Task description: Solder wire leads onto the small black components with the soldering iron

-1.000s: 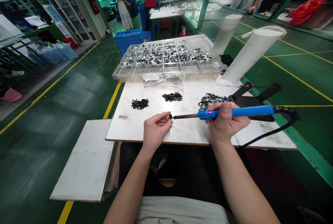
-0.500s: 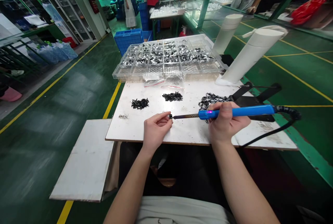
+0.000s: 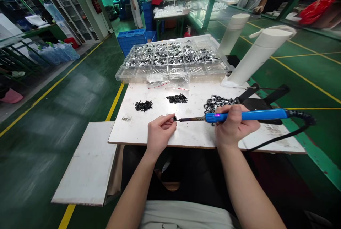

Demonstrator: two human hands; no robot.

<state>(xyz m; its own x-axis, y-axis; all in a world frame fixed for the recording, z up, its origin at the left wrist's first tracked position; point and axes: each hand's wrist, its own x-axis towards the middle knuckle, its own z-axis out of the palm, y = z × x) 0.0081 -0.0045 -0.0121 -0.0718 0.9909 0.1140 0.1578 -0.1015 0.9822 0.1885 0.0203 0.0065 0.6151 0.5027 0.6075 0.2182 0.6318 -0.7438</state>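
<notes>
Between the thumb and fingers of my left hand (image 3: 160, 131) is a small black part (image 3: 174, 118), too tiny to make out fully. My right hand (image 3: 234, 126) is wrapped round the blue handle of a soldering iron (image 3: 262, 114), whose small light glows. The iron lies nearly level, its tip pointing left at the black part; whether they touch I cannot tell. Beyond my hands lie two piles of small black pieces (image 3: 143, 106) (image 3: 177, 98). A heap of shiny black-and-silver parts (image 3: 217, 103) is partly hidden behind my right hand. Tiny metal bits (image 3: 126, 119) lie at the left.
A clear compartment tray (image 3: 170, 74) full of parts stands at the back of the white table (image 3: 191, 135), with plastic zip bags before it. Two white tubes (image 3: 262, 56) and a black stand (image 3: 259, 103) are on the right. Other people are in the background.
My right hand and the soldering iron have shifted slightly to the right, drawing the tip a little away from the black part. My left hand stays almost still.
</notes>
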